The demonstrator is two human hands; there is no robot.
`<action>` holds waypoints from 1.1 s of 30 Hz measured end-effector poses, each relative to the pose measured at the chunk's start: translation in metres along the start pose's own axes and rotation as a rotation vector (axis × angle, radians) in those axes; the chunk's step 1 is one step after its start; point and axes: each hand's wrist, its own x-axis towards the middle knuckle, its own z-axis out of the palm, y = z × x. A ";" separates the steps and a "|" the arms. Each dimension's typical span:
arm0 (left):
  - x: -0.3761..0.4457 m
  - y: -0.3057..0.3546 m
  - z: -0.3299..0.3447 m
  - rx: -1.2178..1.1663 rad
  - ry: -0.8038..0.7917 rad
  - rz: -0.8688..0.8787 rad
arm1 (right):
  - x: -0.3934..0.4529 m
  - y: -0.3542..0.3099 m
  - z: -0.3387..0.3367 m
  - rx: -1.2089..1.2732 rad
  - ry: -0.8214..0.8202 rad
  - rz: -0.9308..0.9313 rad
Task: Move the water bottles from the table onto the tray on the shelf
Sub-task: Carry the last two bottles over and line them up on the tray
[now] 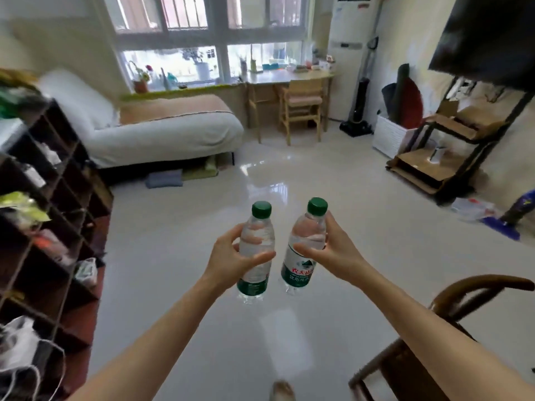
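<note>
I hold two clear water bottles with green caps and green labels upright in front of me, above the shiny floor. My left hand (228,257) is wrapped around the middle of the left water bottle (256,280). My right hand (333,247) grips the right water bottle (304,235), which leans slightly to the right. The two bottles are side by side and a little apart. No tray and no table with bottles are in view.
A dark cubby shelf (49,215) full of odds and ends lines the left. A wooden chair (451,302) stands at the lower right. Across the room are a white sofa bed (162,131), a desk with a chair (301,108) and a stepped wooden rack (451,146).
</note>
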 end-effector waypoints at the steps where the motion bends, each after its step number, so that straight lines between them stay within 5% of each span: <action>1: 0.014 -0.007 -0.018 0.001 0.037 -0.011 | 0.027 0.000 0.012 -0.005 -0.035 -0.024; 20: 0.282 -0.065 -0.353 -0.027 0.657 -0.023 | 0.509 -0.085 0.273 0.047 -0.562 -0.391; 33: 0.425 -0.103 -0.645 0.059 0.894 -0.014 | 0.766 -0.186 0.500 0.008 -0.648 -0.487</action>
